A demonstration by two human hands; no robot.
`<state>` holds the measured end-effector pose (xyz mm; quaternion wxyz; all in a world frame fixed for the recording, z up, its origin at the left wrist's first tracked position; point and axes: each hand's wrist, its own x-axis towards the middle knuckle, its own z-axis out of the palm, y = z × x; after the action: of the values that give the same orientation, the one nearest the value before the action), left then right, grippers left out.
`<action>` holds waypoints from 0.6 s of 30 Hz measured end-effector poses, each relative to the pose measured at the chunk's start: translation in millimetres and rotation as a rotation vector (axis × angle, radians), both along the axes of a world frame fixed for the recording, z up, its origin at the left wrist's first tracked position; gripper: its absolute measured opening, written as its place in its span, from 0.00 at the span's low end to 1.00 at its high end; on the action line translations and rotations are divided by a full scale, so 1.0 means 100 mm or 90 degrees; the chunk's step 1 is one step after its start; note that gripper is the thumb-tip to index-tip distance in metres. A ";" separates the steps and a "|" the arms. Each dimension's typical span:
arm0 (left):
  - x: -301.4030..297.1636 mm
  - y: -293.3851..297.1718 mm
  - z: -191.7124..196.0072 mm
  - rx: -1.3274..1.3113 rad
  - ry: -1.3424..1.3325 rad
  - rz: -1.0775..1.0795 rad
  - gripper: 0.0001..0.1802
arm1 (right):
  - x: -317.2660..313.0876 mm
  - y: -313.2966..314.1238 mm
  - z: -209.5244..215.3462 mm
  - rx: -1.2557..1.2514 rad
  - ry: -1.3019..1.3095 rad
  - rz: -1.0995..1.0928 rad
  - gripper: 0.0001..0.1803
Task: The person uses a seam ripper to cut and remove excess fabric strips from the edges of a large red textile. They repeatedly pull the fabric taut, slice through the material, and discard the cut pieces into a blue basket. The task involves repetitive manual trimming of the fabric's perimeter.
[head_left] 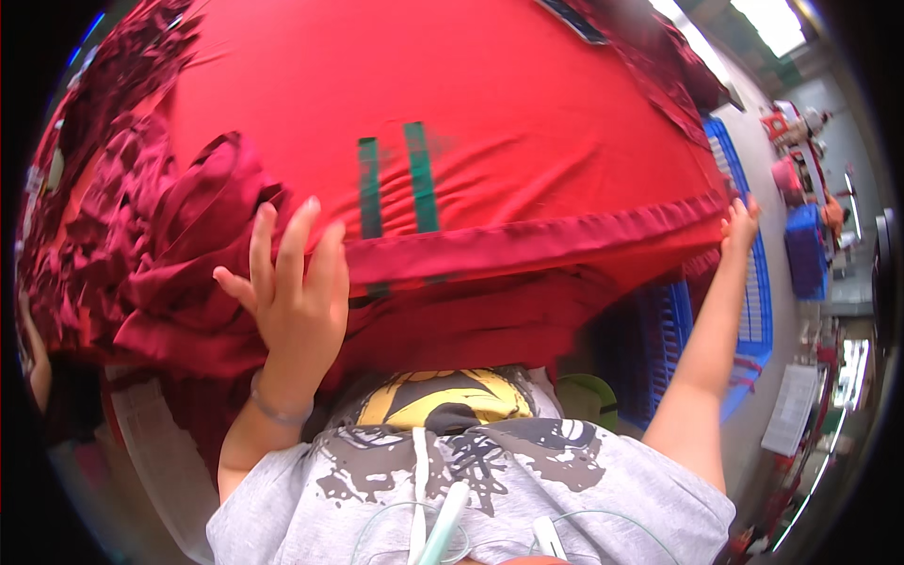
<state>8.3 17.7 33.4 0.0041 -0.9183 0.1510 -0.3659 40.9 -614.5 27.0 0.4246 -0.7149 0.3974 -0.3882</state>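
A long folded band of dark red fabric (pixel 527 243) stretches along the near edge of a bright red cloth-covered table (pixel 508 85). At its left end my left hand (pixel 301 292) is raised with the fingers spread, palm toward the fabric; nothing shows in its grasp. My right arm reaches far out to the right, where my right hand (pixel 740 226) has its fingers closed at the band's other end. Beside my left hand lies a crumpled heap of dark red fabric (pixel 188 245). More of this fabric hangs down in front of my body.
Two dark green tape strips (pixel 421 179) mark the table cover. Blue plastic crates (pixel 744 273) stand below the right edge, a white crate (pixel 155 452) at lower left. Another person's arm (pixel 38 363) shows at the far left. A dark flat object (pixel 574 21) lies on the far side.
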 end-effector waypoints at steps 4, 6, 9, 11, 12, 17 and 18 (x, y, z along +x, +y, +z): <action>-0.28 0.06 -0.09 -0.041 0.304 -0.192 0.22 | -0.21 0.57 -0.03 -0.394 0.349 0.209 0.18; -0.27 0.06 -0.11 -0.044 0.376 -0.195 0.26 | -0.30 0.76 -0.11 -0.415 0.417 0.242 0.19; -0.25 0.06 -0.10 -0.030 0.413 -0.210 0.29 | -0.28 0.83 -0.07 -0.417 0.533 0.161 0.20; -0.25 0.04 -0.06 -0.022 0.417 -0.224 0.30 | -0.22 0.71 -0.05 -0.349 0.577 0.146 0.20; -0.25 0.02 -0.04 -0.024 0.421 -0.232 0.30 | -0.19 0.64 -0.02 -0.317 0.598 0.140 0.21; -0.25 -0.03 -0.08 -0.014 0.384 -0.224 0.31 | -0.05 0.51 0.06 -0.374 0.646 0.091 0.19; -0.24 -0.05 -0.09 -0.029 0.386 -0.238 0.31 | -0.03 0.71 0.13 -0.430 0.613 0.060 0.19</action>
<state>-15.6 13.0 24.7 -0.1283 -0.9416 0.3023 -0.0747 37.6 -543.2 40.0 -0.0377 -0.9233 0.3673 -0.1058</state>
